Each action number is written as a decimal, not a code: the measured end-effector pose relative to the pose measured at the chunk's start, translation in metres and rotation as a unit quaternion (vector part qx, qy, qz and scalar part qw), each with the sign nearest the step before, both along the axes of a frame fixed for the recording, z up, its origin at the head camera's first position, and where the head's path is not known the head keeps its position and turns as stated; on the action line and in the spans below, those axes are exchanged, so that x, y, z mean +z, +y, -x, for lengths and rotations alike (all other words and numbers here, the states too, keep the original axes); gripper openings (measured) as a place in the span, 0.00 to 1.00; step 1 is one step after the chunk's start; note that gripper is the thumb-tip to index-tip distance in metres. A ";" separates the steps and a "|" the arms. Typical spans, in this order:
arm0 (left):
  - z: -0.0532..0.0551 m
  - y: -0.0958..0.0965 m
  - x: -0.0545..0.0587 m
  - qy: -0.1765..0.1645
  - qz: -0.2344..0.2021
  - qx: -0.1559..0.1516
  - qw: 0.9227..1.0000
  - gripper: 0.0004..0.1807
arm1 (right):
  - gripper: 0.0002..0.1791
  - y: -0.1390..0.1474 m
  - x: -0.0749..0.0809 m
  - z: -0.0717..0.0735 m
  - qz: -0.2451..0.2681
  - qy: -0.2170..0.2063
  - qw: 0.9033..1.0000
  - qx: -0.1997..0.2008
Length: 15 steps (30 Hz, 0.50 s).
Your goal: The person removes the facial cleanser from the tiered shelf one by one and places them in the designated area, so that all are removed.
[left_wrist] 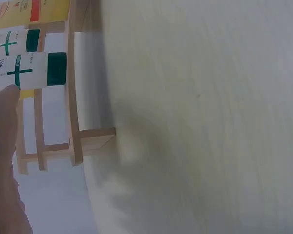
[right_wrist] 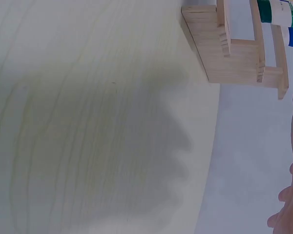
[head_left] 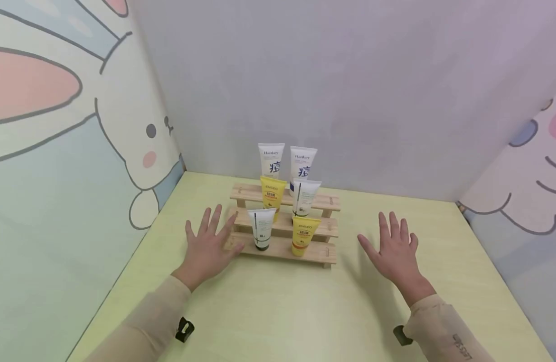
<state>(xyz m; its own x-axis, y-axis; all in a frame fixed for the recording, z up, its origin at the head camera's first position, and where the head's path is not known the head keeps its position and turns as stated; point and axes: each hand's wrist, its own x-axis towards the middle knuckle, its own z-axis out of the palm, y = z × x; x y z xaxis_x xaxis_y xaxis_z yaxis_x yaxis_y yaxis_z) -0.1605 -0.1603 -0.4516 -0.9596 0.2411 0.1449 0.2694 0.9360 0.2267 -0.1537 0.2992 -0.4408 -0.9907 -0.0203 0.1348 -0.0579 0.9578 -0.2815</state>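
Observation:
A three-tier wooden rack [head_left: 278, 255] stands on the table with two tubes on each tier. On the bottom tier are a white tube with a dark cap [head_left: 262, 229] and a yellow tube [head_left: 303, 236]. The middle tier bears another yellow tube [head_left: 272, 193] and a second white tube [head_left: 306, 197]; two white Hankey tubes [head_left: 271, 158] stand on top. My left hand [head_left: 208, 251], fingers spread, is at the rack's left end; whether it touches the wood I cannot tell. My right hand [head_left: 397, 253] hovers, fingers straight, apart from the rack on its right, holding nothing.
The pale yellow table [head_left: 278, 317] meets a grey back wall [head_left: 332, 90]. Side panels with cartoon animals, such as a rabbit panel [head_left: 119, 130], stand at left and right. Black straps [head_left: 184, 330] show at the wrists.

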 end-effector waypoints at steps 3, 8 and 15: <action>-0.004 0.003 -0.009 0.005 0.007 -0.011 1.000 0.46 | 0.53 0.000 0.000 0.000 0.000 -0.002 1.000 0.000; -0.012 0.008 -0.023 0.009 -0.004 -0.020 1.000 0.45 | 0.53 -0.001 -0.001 -0.001 0.001 -0.004 1.000 -0.001; -0.024 0.010 -0.036 -0.003 -0.031 -0.017 0.999 0.43 | 0.53 -0.001 -0.003 0.000 0.006 -0.011 1.000 -0.001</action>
<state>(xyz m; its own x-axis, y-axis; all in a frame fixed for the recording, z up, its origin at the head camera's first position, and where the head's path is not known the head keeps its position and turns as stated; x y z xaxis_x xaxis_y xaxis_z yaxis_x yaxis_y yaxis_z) -0.1369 -0.1499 -0.4877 -0.9518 0.2652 0.1538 0.2998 0.9103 0.2855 -0.1535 0.2981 -0.4435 -0.9934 -0.0171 0.1131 -0.0498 0.9547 -0.2935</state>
